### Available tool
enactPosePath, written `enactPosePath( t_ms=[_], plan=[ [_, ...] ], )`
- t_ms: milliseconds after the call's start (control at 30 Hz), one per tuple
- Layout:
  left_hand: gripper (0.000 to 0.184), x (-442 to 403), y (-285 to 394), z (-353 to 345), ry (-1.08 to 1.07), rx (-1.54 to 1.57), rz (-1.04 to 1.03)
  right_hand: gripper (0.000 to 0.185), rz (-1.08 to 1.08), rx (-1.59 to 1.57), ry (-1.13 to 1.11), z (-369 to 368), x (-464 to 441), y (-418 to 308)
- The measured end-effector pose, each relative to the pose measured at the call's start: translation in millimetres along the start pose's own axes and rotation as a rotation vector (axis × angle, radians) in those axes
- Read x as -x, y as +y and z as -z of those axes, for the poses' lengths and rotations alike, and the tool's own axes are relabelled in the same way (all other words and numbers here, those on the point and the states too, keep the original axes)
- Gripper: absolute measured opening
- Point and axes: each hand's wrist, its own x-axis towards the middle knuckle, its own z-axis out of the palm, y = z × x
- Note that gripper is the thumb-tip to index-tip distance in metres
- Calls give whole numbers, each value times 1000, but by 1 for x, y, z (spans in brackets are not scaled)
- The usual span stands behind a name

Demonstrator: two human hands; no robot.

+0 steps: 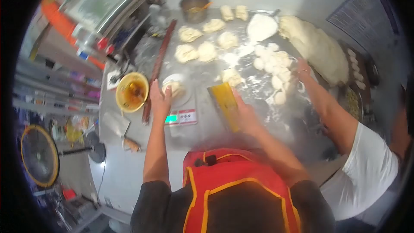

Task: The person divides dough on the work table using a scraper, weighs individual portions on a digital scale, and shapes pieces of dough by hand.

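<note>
My left hand [161,96] touches the left side of a dough piece [174,89] on the round plate of a digital scale [188,117], its fingers apart. Its display glows green. In my right hand [245,111] is a yellow scraper [226,105], held upright at the metal table's near side. Just beyond the scraper lies a dough lump [231,77]. More dough lumps [207,51] rest further back. A long dark red rod [162,56] lies left of the scale.
A co-worker's hand [303,69] is beside small dough rounds [276,62] at the right. Behind it lies a large dough mass [319,48]. A yellow bowl [132,92] of brown liquid, a trowel [117,125] and a metal pot [195,9] also stand about.
</note>
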Motion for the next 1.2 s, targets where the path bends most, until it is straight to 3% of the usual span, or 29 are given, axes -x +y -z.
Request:
enactPosePath(
  t_ms=[33, 133, 233, 333, 367, 433, 533, 600, 733, 833, 933, 1133, 1200],
  plan=[
    [58, -9, 10, -6, 29, -97, -89, 68, -5, -20, 60, 8, -1, 0],
    [56, -24, 64, 15, -392, -221, 38, 67, -23, -63, 259, 30, -5, -1],
    [51, -27, 56, -1, -469, -459, -150, 63, -177, -81, 444, 77, -29, -20],
    [49, -44, 73, 12, -635, -516, -99, 53, -88, -67, 713, 139, -64, -35],
    [48, -50, 69, 8, -497, -545, -198, 48, -65, -68, 766, 165, -76, -38],
    [44, -66, 59, -6, -215, -588, -385, 42, 46, 252, 901, 213, -101, -12],
    [40, -97, 154, 6, -321, -104, -336, 36, -44, 387, 828, 281, -129, 37],
    [32, -105, 154, -68, -248, 243, -399, 41, -130, 563, 746, 308, -140, 66],
    [27, -106, 247, -142, -491, 358, -382, 57, -65, 844, 609, 330, -160, 146],
    [28, -121, 298, -221, -578, 272, -445, 72, -270, 772, 432, 331, -181, 191],
    [27, -137, 341, -285, -579, 461, -422, 76, -289, 699, 368, 340, -198, 211],
    [31, -176, 400, -384, -630, 223, -441, 74, -131, 627, 318, 356, -229, 260],
    [35, -183, 410, -407, -631, 241, -329, 71, -138, 611, 280, 361, -240, 269]
  ],
)
